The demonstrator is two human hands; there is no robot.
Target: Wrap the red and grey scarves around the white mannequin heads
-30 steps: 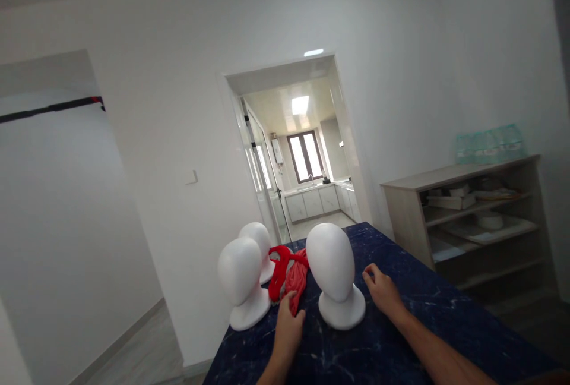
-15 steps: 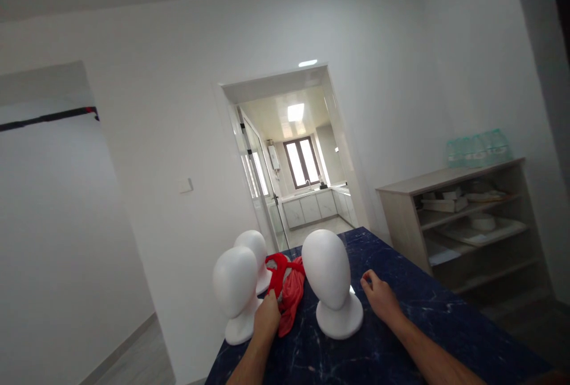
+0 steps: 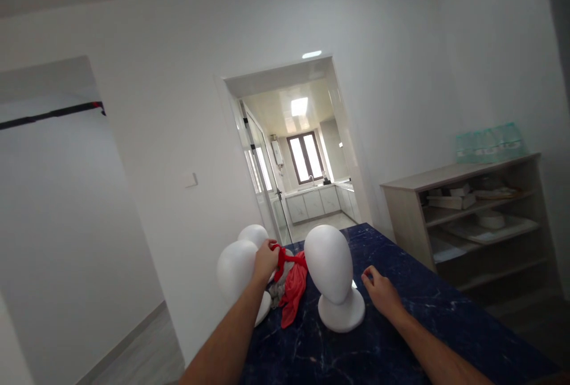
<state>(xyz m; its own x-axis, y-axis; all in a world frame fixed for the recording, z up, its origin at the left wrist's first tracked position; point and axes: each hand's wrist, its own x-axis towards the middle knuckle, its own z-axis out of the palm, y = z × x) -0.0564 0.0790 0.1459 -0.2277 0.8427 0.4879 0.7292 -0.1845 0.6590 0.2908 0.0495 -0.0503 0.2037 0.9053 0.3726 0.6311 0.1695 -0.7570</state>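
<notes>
Both bare forearms come in from the bottom edge, left one stretched farther forward, right one slanting in from the lower right. Right hand (image 3: 380, 293) just right of the nearest head, over the dark blue, white-veined marble-look tabletop (image 3: 303, 349); fingers half curled, narrow, thumb side up, nothing seen in it, can't tell if the fingertips meet or if the hand rests on the surface. Nearest head is a smooth, glossy white, egg-shaped mannequin head (image 3: 328, 263) without features, upright on a thick neck and round flared base, apart from both hands. Left hand (image 3: 266, 261) reaches past the smooth white mannequin head at left (image 3: 234, 269), back of the hand up, wrist bent slightly, fingertips closed on the raised end of a bright red fabric band (image 3: 280, 263). Band runs right, toward the nearest head, over the pile. Pile lies between the heads: limp coral-pink cloth (image 3: 294, 293), thin and wrinkled, tail hanging toward the viewer, plus crumpled grey fabric (image 3: 278, 291), rougher looking. Third white mannequin head (image 3: 253, 233) behind, mostly covered by the left one and the hand. Farther right, pale wood-grain open shelf unit (image 3: 407, 218), clear greenish plastic-wrapped bottles (image 3: 492, 144) on top. Beyond the doorway, glossy white kitchen cabinets (image 3: 314, 204) and a dark-framed window (image 3: 306, 156).
</notes>
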